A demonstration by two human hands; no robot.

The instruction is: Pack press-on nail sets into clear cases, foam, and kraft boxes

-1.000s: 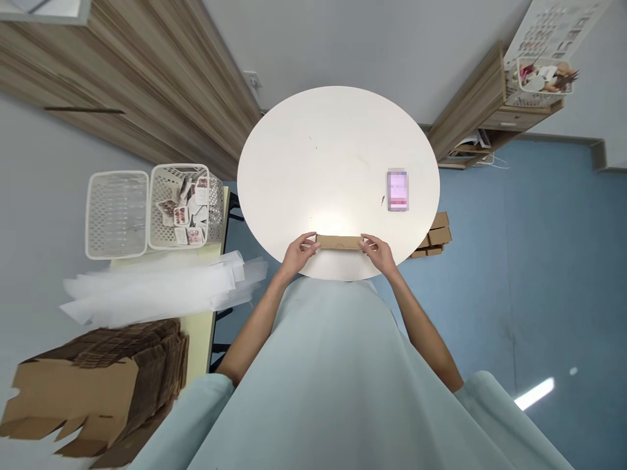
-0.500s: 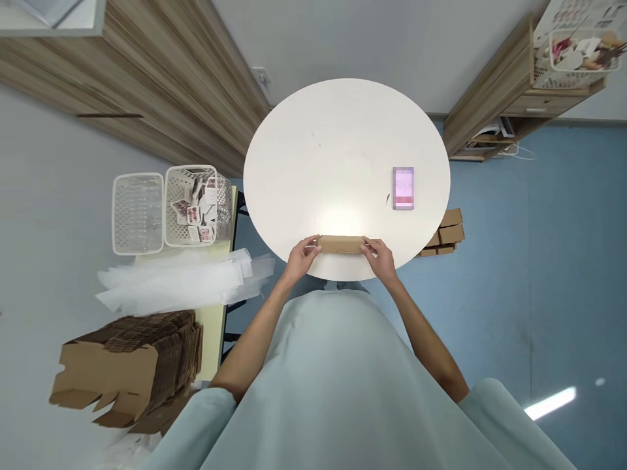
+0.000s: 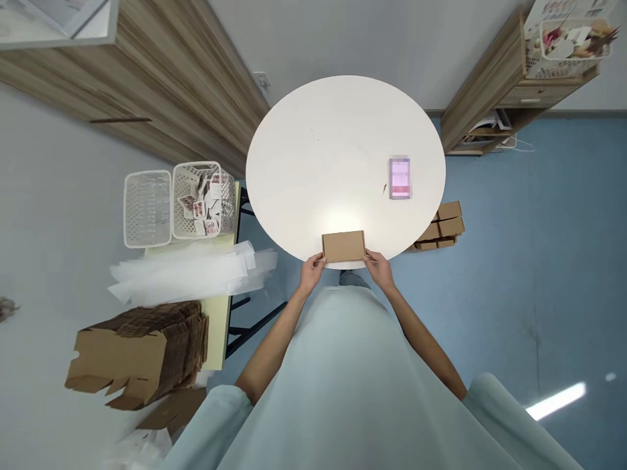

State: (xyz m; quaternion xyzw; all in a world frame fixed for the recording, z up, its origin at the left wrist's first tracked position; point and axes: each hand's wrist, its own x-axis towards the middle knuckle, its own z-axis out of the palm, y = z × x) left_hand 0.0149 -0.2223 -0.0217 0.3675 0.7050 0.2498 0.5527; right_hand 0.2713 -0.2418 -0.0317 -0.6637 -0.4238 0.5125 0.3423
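Observation:
A small brown cardboard box (image 3: 343, 247) is at the near edge of the white oval table (image 3: 333, 150), its broad flat face turned up toward me. My left hand (image 3: 312, 271) pinches its near left corner. At the near right corner, my right hand (image 3: 379, 267) grips it between thumb and fingers. Farther off on the right half of the table lies a phone (image 3: 400, 177) with a blurred pink and purple screen, and a small dark mark beside it.
Left of the table, a pale yellow side table (image 3: 215, 326) carries white baskets (image 3: 196, 201), one holding small packs, white sheets (image 3: 191, 271) and stacked flat cardboard (image 3: 142, 352). Several brown boxes (image 3: 443, 225) are piled low at the right. Wooden cabinets (image 3: 490, 85) stand behind.
The box has tipped from showing a narrow side to showing its broad face. Both hands have moved slightly toward me, to its near corners. The whole view has shifted a little.

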